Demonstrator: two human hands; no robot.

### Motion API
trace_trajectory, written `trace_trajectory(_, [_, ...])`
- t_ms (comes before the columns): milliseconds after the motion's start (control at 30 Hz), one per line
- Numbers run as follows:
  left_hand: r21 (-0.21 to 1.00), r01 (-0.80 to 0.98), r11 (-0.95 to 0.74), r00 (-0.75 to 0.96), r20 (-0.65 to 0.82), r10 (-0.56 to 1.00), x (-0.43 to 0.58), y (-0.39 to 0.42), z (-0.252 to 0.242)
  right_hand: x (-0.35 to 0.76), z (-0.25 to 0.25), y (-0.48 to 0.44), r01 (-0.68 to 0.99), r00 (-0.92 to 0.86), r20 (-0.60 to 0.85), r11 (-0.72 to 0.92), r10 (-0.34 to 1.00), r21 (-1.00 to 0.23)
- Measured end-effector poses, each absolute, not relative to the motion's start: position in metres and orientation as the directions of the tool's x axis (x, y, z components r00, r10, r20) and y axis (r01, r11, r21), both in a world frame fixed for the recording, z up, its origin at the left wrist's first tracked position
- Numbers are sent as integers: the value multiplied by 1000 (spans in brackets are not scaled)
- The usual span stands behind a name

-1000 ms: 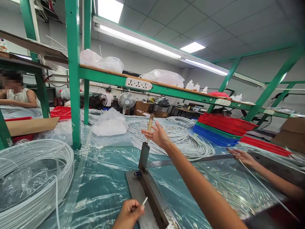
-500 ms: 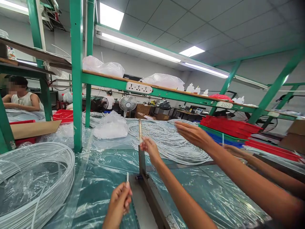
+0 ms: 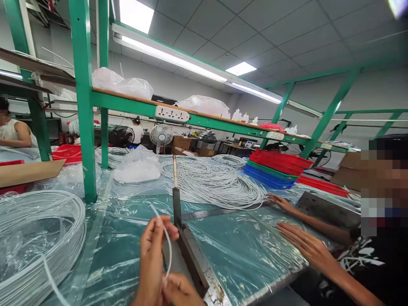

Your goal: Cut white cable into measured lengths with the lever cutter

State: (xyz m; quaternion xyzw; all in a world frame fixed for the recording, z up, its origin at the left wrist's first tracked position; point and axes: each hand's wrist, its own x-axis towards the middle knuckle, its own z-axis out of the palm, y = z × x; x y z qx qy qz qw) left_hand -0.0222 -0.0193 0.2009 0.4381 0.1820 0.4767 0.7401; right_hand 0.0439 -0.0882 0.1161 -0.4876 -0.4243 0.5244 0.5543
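My left hand [image 3: 152, 255] is raised near the bottom centre, its fingers pinched on a thin white cable [image 3: 167, 244] that bends in a loop. Just below it, my right hand [image 3: 180, 291] is closed on the lower part of the same cable. Right behind both hands stands a lever cutter [image 3: 190, 255] with a dark blade bar; its handle [image 3: 174, 172] points straight up, untouched. A steel ruler [image 3: 216, 212] lies across the plastic-covered table past the cutter.
A co-worker at the right rests two open hands, one [image 3: 304, 246] nearer me and one [image 3: 282, 202] by the ruler's end. White cable coils lie at left [image 3: 38, 229] and centre back [image 3: 216, 185]. Green frame post [image 3: 83, 127], stacked red and blue trays [image 3: 277, 168], another person far left.
My right hand let go of the cutter handle and came down to join my left hand on the white cable. The co-worker's raised hands dropped flat onto the table.
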Motion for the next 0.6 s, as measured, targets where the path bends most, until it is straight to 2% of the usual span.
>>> trace_trajectory(67, [953,-295,-69,582,237,778,-30,-13,198,66,133,-94,-197,286,-26,33,958,-980])
trace_trajectory(100, [966,-148,-210,654,255,712,-35,-9,197,84,141,-98,-203,406,-15,74,914,-976])
trace_trajectory(167, [877,114,-466,782,210,587,-44,0,192,130,154,-110,-193,644,16,183,765,-964])
trace_trajectory(233, [718,284,-636,843,129,523,-51,9,187,182,162,-128,-217,780,14,291,626,-932])
trace_trajectory(300, [596,379,-707,847,84,525,-56,16,182,232,167,-151,-237,867,-36,348,497,-907])
trace_trajectory(367, [538,431,-724,838,60,543,-59,22,177,270,170,-175,-233,909,-69,364,410,-902])
trace_trajectory(600, [588,443,-677,851,-38,524,-83,31,165,327,182,-229,-254,957,-178,359,231,-898])
